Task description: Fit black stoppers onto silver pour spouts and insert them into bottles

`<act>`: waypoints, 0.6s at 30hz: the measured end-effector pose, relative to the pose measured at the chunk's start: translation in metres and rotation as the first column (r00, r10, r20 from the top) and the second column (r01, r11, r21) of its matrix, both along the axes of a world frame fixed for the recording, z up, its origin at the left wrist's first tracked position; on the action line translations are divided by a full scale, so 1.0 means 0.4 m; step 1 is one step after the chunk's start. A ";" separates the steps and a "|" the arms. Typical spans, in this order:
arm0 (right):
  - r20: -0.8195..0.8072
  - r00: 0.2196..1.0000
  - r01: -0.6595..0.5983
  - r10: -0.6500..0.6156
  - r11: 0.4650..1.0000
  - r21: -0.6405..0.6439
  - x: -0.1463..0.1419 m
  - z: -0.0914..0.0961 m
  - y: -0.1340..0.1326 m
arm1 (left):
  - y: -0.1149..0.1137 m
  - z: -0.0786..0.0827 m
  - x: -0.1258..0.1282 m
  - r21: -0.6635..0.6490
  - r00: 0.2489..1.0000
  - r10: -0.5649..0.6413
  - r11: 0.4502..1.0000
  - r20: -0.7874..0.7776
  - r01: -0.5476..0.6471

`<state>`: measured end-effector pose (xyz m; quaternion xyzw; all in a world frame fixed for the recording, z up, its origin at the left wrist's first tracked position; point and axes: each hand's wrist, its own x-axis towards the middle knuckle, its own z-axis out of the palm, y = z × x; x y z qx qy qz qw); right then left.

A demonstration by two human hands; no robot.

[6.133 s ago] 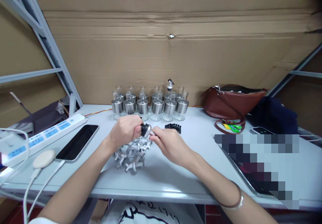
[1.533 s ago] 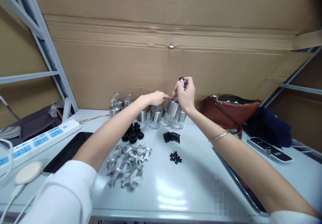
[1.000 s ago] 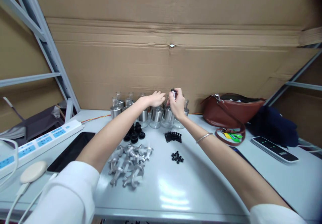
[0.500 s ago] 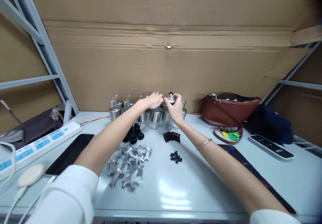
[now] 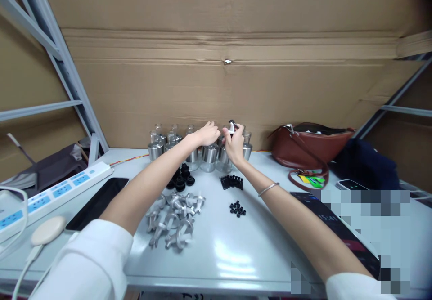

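"Where was the black-tipped spout (image 5: 231, 128)?"
"Pinched in the grip of the right hand (image 5: 235, 145), near the bottles (image 5: 209, 154) on the table (image 5: 216, 232)."
"And the left hand (image 5: 208, 134)?"
"Just beside it; I couldn't tell how its grip stood."

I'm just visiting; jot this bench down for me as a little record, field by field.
Left hand: by the tops of the bottles; its grip is hidden
Right hand: holds a silvery spout with a black tip
Bottles: glass with metal bands, standing in rows
Loose parts: silvery pieces, black stoppers, oblong black pieces, tiny black bits
Left side: phone, power strip
Right side: brown bag, dark screen
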<state>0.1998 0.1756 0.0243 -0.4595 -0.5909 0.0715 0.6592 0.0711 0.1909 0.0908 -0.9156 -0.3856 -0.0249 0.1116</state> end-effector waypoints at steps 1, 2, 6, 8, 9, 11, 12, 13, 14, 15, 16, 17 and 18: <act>-0.013 1.000 -0.009 0.009 1.000 -0.001 -0.001 0.002 -0.001 | -0.004 0.001 -0.001 0.009 1.000 -0.005 1.000 -0.010 0.005; -0.026 1.000 -0.014 0.014 1.000 0.003 -0.001 0.003 -0.001 | -0.008 0.003 -0.001 0.018 1.000 -0.009 1.000 -0.018 0.009; -0.070 0.997 -0.016 0.016 1.000 0.012 -0.005 0.009 -0.004 | -0.024 0.012 -0.005 0.035 0.999 -0.015 0.999 -0.030 0.017; -0.088 0.996 -0.020 0.020 1.000 0.001 -0.007 0.012 -0.007 | -0.029 0.015 -0.006 0.031 0.999 -0.013 0.999 -0.031 0.014; -0.098 0.995 -0.025 0.024 1.000 -0.004 -0.008 0.014 -0.009 | -0.030 0.015 -0.006 0.027 1.000 -0.011 1.000 -0.028 0.012; -0.132 0.990 -0.041 0.041 0.999 0.001 -0.010 0.018 -0.013 | -0.030 0.015 -0.007 0.016 1.000 0.000 1.000 -0.015 0.000; -0.160 0.986 -0.055 0.055 0.998 0.006 -0.011 0.019 -0.014 | -0.029 0.013 -0.008 0.011 1.000 0.011 1.000 -0.004 -0.011; -0.196 0.978 -0.069 0.070 0.998 0.013 -0.012 0.020 -0.015 | -0.028 0.012 -0.008 0.005 1.000 0.025 1.000 0.009 -0.025; -0.239 0.968 -0.079 0.082 0.997 0.020 -0.013 0.021 -0.015 | -0.027 0.010 -0.009 -0.001 0.999 0.042 0.999 0.025 -0.042; -0.280 0.956 -0.088 0.092 0.996 0.026 -0.013 0.020 -0.015 | -0.027 0.009 -0.009 -0.006 0.997 0.059 0.998 0.039 -0.059; -0.313 0.944 -0.096 0.100 0.995 0.029 -0.014 0.019 -0.014 | -0.028 0.009 -0.009 -0.011 0.996 0.076 0.997 0.053 -0.075; -0.336 0.936 -0.106 0.110 0.994 0.029 -0.014 0.018 -0.013 | -0.030 0.009 -0.010 -0.016 0.994 0.088 0.996 0.065 -0.087; -0.346 0.931 -0.115 0.119 0.993 0.031 -0.014 0.016 -0.011 | -0.033 0.009 -0.010 -0.019 0.992 0.098 0.995 0.075 -0.097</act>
